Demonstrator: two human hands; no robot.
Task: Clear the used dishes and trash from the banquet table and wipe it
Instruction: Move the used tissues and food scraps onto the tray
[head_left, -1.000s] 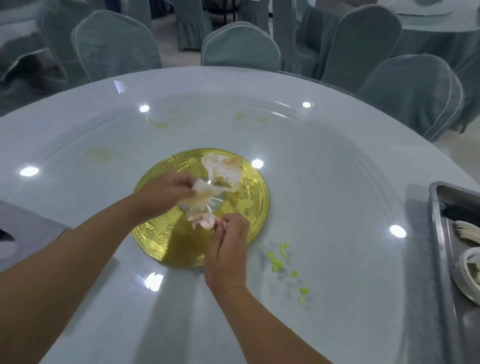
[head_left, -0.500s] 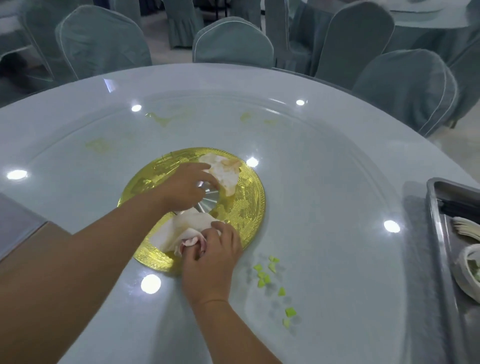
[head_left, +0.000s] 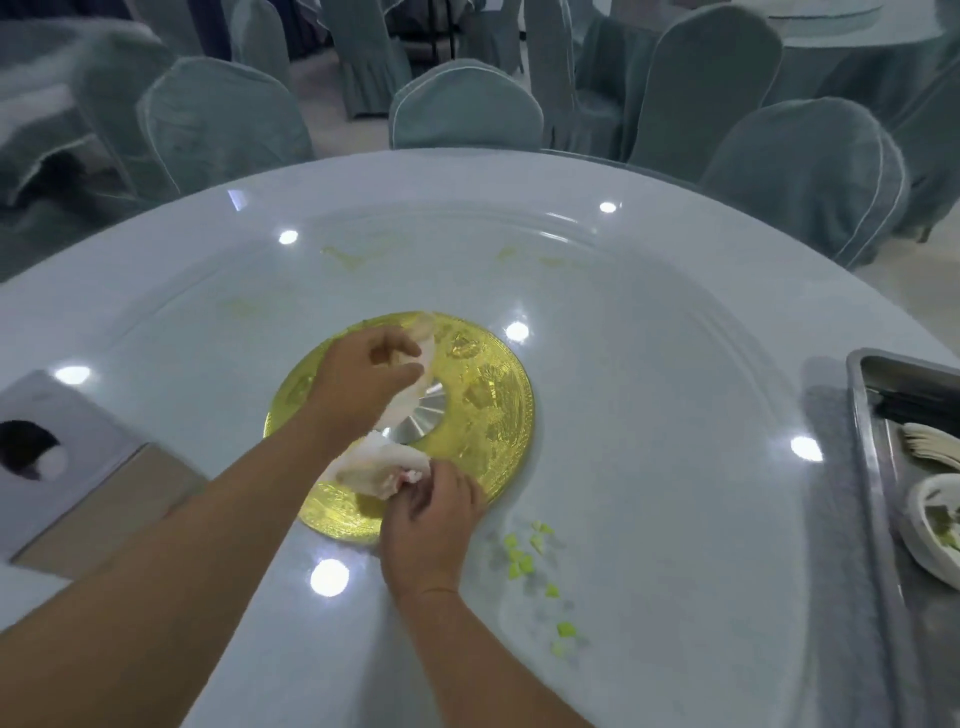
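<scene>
My left hand (head_left: 371, 371) was over the gold disc (head_left: 483, 400) at the centre of the round worktop (head_left: 649, 364), fingers curled and pinching a crumpled white napkin (head_left: 423, 338) at the disc's 11 o'clock. My right hand (head_left: 428, 525) sat at the disc's 6 o'clock edge, fingers curled round a second wad of soiled tissue (head_left: 374, 470), whitish with a pink patch. A thin strip of tissue ran between the two wads, across the silver hub (head_left: 428, 415) of the disc.

Green food scraps (head_left: 524, 556) lay scattered on the worktop at 4 o'clock from the disc, just beside my right hand, not touched. Yellowish smears (head_left: 348, 257) marked the glass at 12 o'clock.

A metal tray (head_left: 878, 499) stood at the 3 o'clock edge, holding a used white bowl (head_left: 930, 530) and pale utensils (head_left: 930, 444); the type I could not tell. A grey box (head_left: 78, 452) with a dark round opening sat at 9 o'clock. Covered chairs (head_left: 465, 106) ringed the far side.
</scene>
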